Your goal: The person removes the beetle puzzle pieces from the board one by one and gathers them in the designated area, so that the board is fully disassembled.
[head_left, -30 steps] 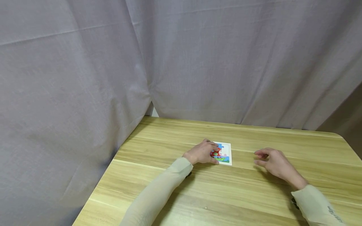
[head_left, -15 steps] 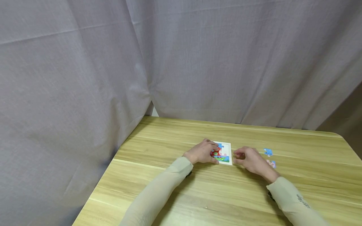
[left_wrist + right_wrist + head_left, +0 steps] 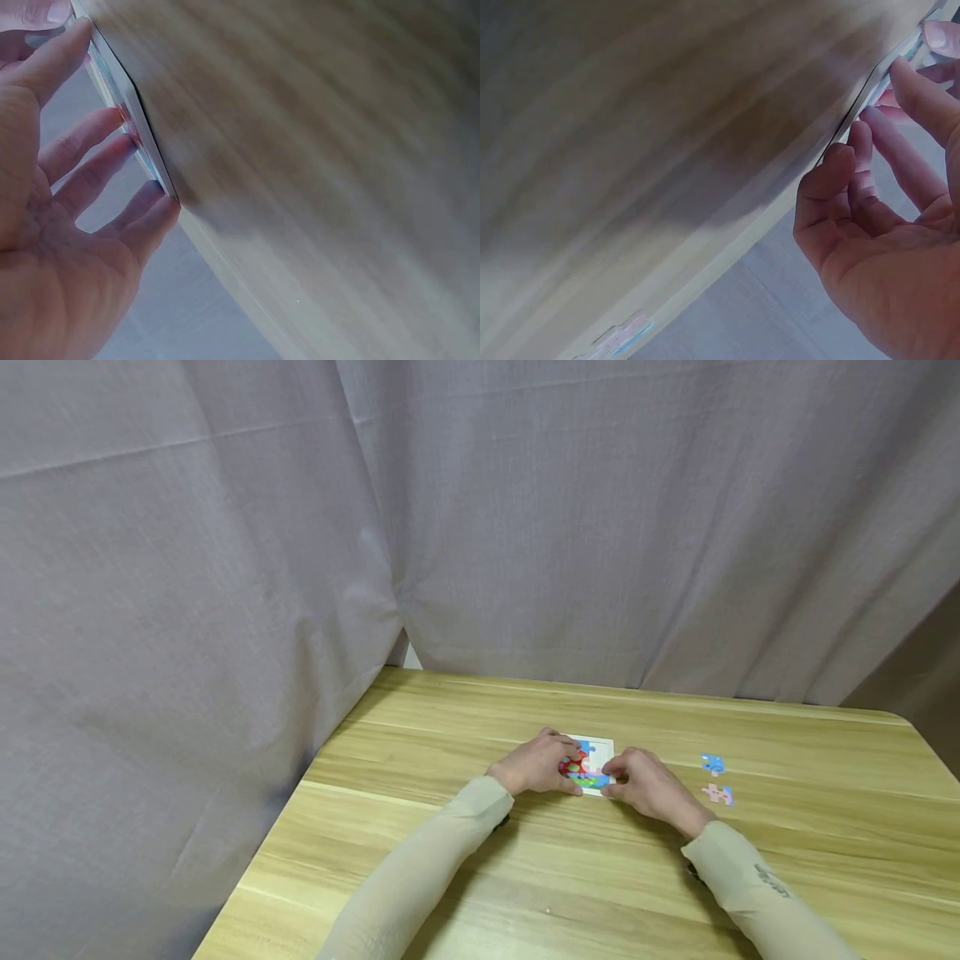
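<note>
A small square picture puzzle (image 3: 599, 756) in a white frame lies flat on the table in the head view. Pieces in red, blue and green cover part of it; its upper right is bare white. My left hand (image 3: 534, 766) rests over its left side, and in the left wrist view the fingertips touch the pieces and frame edge (image 3: 142, 124). My right hand (image 3: 651, 787) is at the lower right corner, thumb and index fingertips touching the puzzle. Its other fingers are bent in the right wrist view. No loose piece is visible between my right fingers.
Two loose puzzle pieces lie right of the right hand, one blue piece (image 3: 712, 764) and one pink piece (image 3: 717, 794). They sit on the wooden table (image 3: 480, 710). Grey curtains (image 3: 525, 527) hang behind and along the left side.
My right hand has moved left from over the two loose pieces to the puzzle's right edge, bringing those pieces into view. The left hand and puzzle stay in place.
</note>
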Available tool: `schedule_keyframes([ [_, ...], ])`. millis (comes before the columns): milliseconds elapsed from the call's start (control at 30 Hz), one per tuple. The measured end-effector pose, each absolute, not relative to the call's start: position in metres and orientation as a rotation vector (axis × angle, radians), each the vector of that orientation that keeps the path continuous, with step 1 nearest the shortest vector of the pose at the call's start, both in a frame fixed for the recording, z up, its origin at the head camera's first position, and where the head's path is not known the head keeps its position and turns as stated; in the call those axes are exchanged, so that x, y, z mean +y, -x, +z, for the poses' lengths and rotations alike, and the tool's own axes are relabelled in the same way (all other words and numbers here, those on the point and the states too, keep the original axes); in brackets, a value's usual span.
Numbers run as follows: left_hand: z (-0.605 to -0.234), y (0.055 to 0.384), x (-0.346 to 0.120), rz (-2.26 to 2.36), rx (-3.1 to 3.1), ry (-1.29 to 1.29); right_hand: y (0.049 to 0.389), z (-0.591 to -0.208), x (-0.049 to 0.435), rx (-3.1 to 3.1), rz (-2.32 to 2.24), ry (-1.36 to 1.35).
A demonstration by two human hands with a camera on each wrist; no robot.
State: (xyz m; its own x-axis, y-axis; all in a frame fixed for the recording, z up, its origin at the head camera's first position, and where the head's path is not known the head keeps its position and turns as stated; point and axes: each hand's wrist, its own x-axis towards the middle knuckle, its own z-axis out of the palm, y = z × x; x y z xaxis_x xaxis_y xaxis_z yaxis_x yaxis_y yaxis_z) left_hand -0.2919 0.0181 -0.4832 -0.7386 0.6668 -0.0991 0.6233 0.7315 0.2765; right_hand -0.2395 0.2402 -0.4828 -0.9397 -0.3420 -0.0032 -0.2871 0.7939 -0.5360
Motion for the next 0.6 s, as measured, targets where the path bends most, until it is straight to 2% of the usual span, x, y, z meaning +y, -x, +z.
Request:
schedule_keyframes([
  [600,-0.4844,0.2909,0.0214,0.296,2.770,-1.040,0.2414,-0.4821,0.2360,2.847,-0.869,0.424],
])
